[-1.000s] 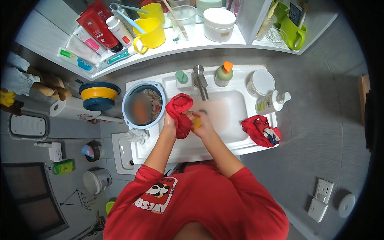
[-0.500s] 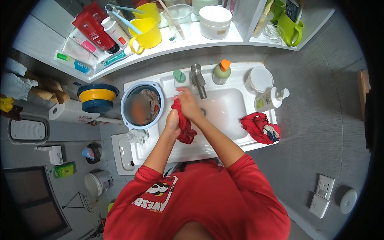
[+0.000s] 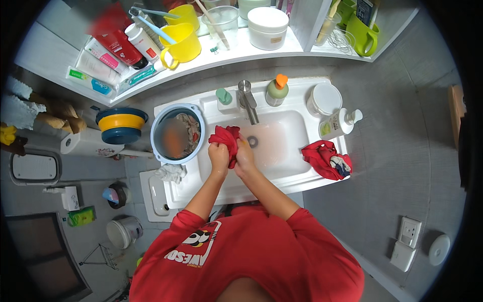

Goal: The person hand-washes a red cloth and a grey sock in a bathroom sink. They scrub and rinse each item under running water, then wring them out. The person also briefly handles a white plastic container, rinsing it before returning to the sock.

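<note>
Over the left part of the white sink (image 3: 289, 173) I hold a bunched wet red cloth (image 3: 226, 139). My left hand (image 3: 218, 157) is closed round its lower left side in a fist. On its right side my right hand (image 3: 245, 155) grips the cloth, fingers pointing up and partly hidden by it. Beneath the metal faucet (image 3: 246, 98), shallow cloudy water lies in the basin around the drain (image 3: 252, 142). Left of my hands, a blue basin (image 3: 157, 146) holds greyish wet cloth (image 3: 192, 133); part of its inside is blurred.
On the sink's right edge lies a red and dark cloth bundle (image 3: 327, 160), beside a white pump bottle (image 3: 338, 125) and a lidded white tub (image 3: 325, 99). A green soap bottle (image 3: 277, 91) stands behind. Above runs a shelf (image 3: 221, 56) with cups and tubes. A white rag (image 3: 171, 172) lies at left.
My right hand has come down from above the cloth to its right side. The red cloth, hanging in a twisted length before, is now bunched higher up between both hands.
</note>
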Demonstrator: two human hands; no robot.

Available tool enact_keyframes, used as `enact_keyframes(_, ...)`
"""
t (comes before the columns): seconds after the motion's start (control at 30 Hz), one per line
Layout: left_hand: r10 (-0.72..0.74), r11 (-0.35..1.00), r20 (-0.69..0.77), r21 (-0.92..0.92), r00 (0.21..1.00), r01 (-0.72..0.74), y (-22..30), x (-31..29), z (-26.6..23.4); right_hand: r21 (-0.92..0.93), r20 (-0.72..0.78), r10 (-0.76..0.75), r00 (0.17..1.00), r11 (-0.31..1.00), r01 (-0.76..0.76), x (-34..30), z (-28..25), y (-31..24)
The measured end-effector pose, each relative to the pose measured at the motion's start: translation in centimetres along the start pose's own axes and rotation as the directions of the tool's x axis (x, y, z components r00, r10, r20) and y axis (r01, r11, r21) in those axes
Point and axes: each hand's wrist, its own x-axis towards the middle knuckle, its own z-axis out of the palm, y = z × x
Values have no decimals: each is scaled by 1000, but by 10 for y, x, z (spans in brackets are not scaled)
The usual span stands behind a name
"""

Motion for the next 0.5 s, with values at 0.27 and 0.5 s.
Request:
enact_keyframes(0.27,-312,948,219,8,925,318,14,-11,-5,-52,40,80,996,996,-78,24,-24,9)
enact_keyframes(0.5,-144,977,346,-99,927,189,18,0,-37,-904,390,73,918,217,367,54,-84,-57)
